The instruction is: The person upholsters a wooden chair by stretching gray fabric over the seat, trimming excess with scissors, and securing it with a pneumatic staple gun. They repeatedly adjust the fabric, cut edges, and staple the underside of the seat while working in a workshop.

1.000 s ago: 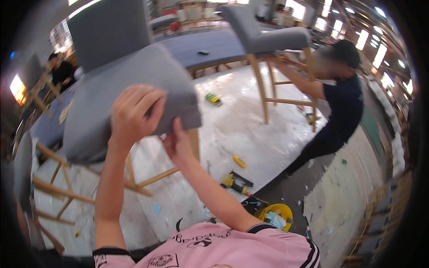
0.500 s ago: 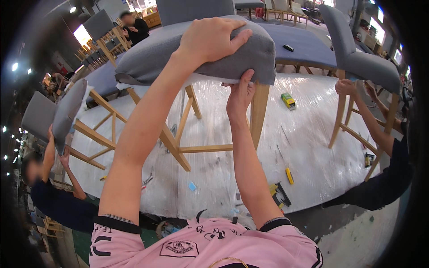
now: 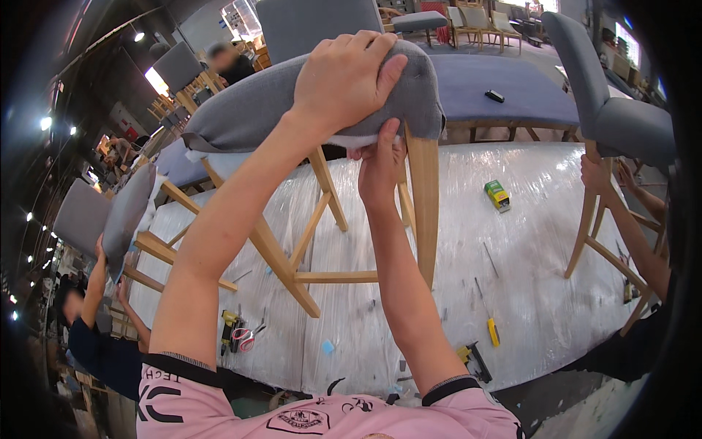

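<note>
One left hand (image 3: 344, 80), loosely open, over the grey chair's (image 3: 252, 95) seat front; right hand (image 3: 380, 164) curled under the lower edge, hold unclear. Likely fitting the cover (image 3: 418, 84); next calls for even tension. Chair upright on film-wrapped counter (image 3: 464, 241), long axis vertical, backrest (image 3: 318, 29) away.

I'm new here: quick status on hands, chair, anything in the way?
Left hand on gray chair seat. Right hand at its lower edge. Nothing visibly blocking either.
</note>
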`<control>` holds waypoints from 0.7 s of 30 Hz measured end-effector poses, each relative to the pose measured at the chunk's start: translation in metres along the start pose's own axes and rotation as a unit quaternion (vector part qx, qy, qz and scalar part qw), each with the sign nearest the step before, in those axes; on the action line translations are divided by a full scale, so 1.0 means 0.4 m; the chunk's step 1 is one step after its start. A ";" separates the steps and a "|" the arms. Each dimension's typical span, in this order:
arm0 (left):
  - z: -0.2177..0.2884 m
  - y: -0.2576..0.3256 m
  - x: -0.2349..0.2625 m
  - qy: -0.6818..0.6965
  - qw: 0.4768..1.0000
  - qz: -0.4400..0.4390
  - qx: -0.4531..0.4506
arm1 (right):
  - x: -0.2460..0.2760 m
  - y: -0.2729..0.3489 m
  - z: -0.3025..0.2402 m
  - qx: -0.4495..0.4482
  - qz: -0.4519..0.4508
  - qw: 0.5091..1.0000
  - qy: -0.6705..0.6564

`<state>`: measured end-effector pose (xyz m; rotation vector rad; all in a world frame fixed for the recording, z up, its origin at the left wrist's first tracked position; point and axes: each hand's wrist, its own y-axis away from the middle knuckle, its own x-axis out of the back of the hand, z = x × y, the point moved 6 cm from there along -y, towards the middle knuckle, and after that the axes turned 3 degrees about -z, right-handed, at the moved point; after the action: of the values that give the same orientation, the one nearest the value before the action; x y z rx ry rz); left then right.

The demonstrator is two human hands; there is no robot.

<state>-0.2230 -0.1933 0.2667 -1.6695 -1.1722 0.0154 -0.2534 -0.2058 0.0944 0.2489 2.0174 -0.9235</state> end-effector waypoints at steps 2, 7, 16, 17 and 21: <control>0.026 0.023 0.001 -0.063 0.997 0.025 -0.041 | 0.005 -0.005 0.007 0.001 0.011 1.000 -0.024; 0.053 0.033 0.058 0.002 0.995 -0.063 -0.083 | 0.016 0.021 0.005 -0.011 -0.032 0.999 -0.034; 0.072 0.006 0.074 0.073 0.976 -0.195 -0.058 | -0.005 0.074 -0.004 -0.065 -0.007 0.988 -0.143; 0.072 0.011 0.075 0.064 0.979 -0.186 -0.061 | -0.011 0.077 -0.012 -0.064 -0.029 0.987 -0.146; 0.086 0.022 0.085 0.035 0.985 -0.148 -0.079 | -0.007 0.114 -0.022 -0.057 0.065 0.979 -0.182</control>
<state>-0.2174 -0.1447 0.2620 -1.6009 -1.3865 -0.3267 -0.2350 -0.1672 0.0763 0.1342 1.6865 -0.7092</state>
